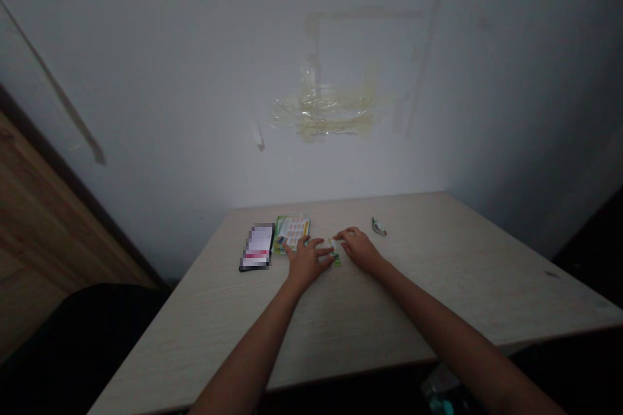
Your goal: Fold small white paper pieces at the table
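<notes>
A small green-and-white printed strip [335,255], like a paper slip or sachet, lies on the table between my hands. My left hand [306,264] has its thumb and index finger closed at the strip's left edge, while the other fingers spread toward a printed booklet or packet [294,231]. From the right, my right hand [360,249] reaches the strip's upper end with bent fingers, its fingertips against it. The exact grip is small and dim. Beside the booklet, at its left, a phone [257,246] lies with its lit screen blurred out.
A crumpled green-and-white wrapper [378,227] lies to the right, beyond my right hand. The pale wooden table [438,272] meets a wall [195,110] with strips of old tape [335,113]. A dark chair-like shape [87,337] stands at the lower left.
</notes>
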A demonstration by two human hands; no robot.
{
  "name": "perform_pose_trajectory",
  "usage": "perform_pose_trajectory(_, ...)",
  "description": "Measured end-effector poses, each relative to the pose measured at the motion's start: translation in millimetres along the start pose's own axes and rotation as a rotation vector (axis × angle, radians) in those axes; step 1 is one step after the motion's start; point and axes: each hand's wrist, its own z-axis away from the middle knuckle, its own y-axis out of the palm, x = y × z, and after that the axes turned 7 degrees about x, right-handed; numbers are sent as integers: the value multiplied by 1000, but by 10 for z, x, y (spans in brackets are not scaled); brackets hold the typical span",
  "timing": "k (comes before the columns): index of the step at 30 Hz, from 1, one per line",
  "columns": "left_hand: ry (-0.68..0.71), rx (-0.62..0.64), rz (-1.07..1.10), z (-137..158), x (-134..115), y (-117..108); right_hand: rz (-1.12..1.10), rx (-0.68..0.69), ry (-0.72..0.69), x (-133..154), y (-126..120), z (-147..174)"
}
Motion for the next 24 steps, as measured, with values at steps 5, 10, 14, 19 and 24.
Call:
perform_pose_trajectory(5, -16, 13, 5, 16, -27, -25, -21, -44, -51, -6, -22, 39)
perform_pose_trajectory(10, -34, 31, 0, 19, -36, -36, -32, -37, -92, 13, -49, 53)
perform_pose_trajectory(14, -24, 19, -27, 21, -32, -38, -38, -29, -96, 33, -61, 49)
perform_pose_trajectory(19, -40, 3, -77, 25, -34, -41, -50, -47, -120, 55, -80, 66)
perform_pose_trajectory(24, -30, -10, -93, 23, -20, -31, -78, -66, -184, 62, -87, 99)
